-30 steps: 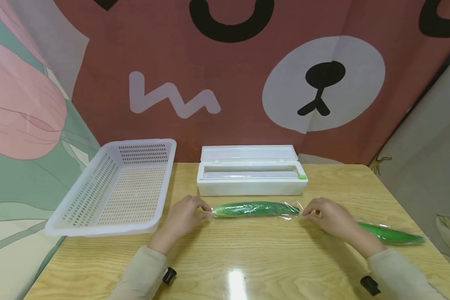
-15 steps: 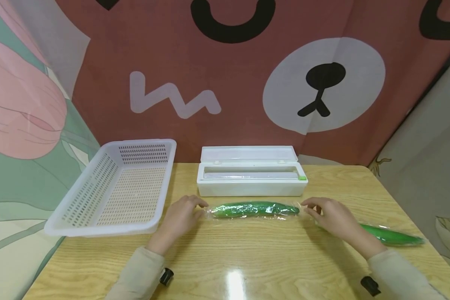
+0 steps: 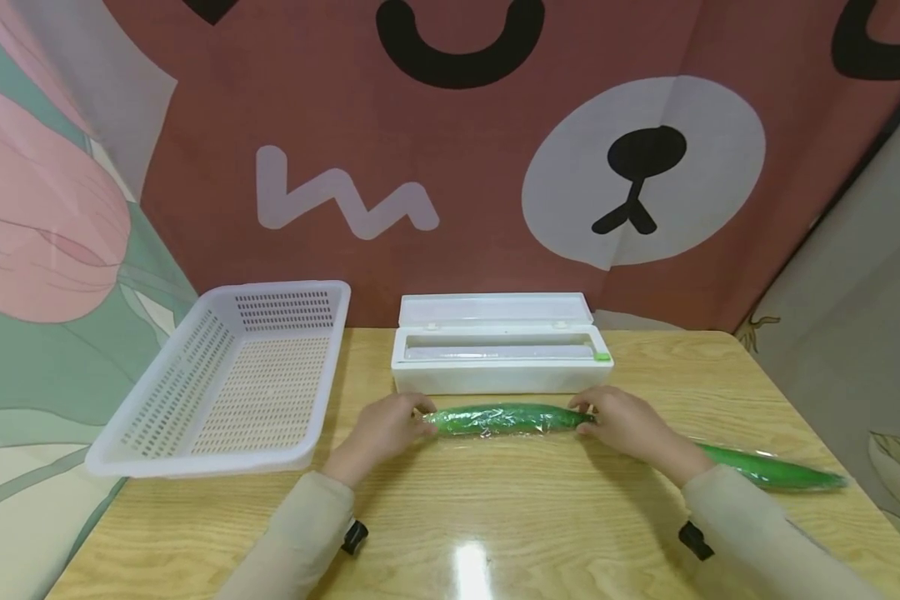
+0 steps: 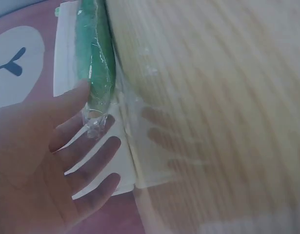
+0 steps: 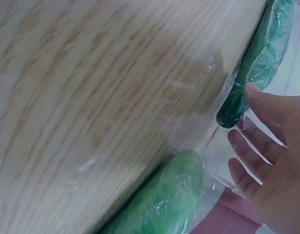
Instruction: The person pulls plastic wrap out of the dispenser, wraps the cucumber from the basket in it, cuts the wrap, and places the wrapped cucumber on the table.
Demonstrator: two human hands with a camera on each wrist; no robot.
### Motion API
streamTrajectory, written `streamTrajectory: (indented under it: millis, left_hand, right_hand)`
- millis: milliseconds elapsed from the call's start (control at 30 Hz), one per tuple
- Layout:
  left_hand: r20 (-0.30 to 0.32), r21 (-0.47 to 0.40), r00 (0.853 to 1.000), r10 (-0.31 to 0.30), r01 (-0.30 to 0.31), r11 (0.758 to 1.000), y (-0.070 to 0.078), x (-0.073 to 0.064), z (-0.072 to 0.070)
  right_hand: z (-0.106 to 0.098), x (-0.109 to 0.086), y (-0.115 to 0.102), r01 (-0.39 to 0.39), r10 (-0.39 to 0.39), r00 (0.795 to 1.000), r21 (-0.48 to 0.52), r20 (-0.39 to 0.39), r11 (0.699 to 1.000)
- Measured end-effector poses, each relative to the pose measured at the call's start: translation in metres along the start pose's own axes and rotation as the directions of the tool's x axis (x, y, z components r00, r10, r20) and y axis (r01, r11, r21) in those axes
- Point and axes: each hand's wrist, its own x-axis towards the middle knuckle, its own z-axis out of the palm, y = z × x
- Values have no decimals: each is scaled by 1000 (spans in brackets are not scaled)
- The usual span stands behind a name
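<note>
A green cucumber (image 3: 506,419) in clear cling film lies crosswise on the table in the head view, in front of the white cling film box. My left hand (image 3: 390,427) holds its left end; in the left wrist view the thumb (image 4: 74,100) lies along the film and the other fingers are spread behind. At the darker right end, my right hand (image 3: 621,423) grips between thumb and fingers, as the right wrist view also shows. Loose film bunches at the cucumber's left tip. A second wrapped cucumber (image 3: 776,468) lies to the right, partly behind my right forearm.
The cling film box (image 3: 502,381) stands at the back with its lid up and a roll inside. To the left sits a white perforated basket (image 3: 322,392). A patterned cloth (image 3: 450,167) hangs behind the wooden table (image 3: 540,525).
Both hands were pinching the film's ends, then let go. Now they have moved inward and hold the cucumber's ends. The film ends, twisted earlier, have loosened.
</note>
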Motion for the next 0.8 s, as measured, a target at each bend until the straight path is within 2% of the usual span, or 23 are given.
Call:
streamTrajectory:
  millis: [133,400,700,800]
  left_hand:
    - [28,-24,1000,-5,6,1000,-3,1,3]
    - [19,-74,998,-53,54,996,-7,4,3]
    - [15,-135,999,-29,31,990,-10,0,0]
    - [19,-145,1000,-23,26,989,-10,-1,-1]
  right_hand:
    - [4,5,0,-22,20,999,34,43,999]
    - [3,3,2,-66,59,997,170,42,983]
    - [2,-1,6,-38,35,999,159,19,986]
    - [2,-2,8,-20,15,1000,186,25,982]
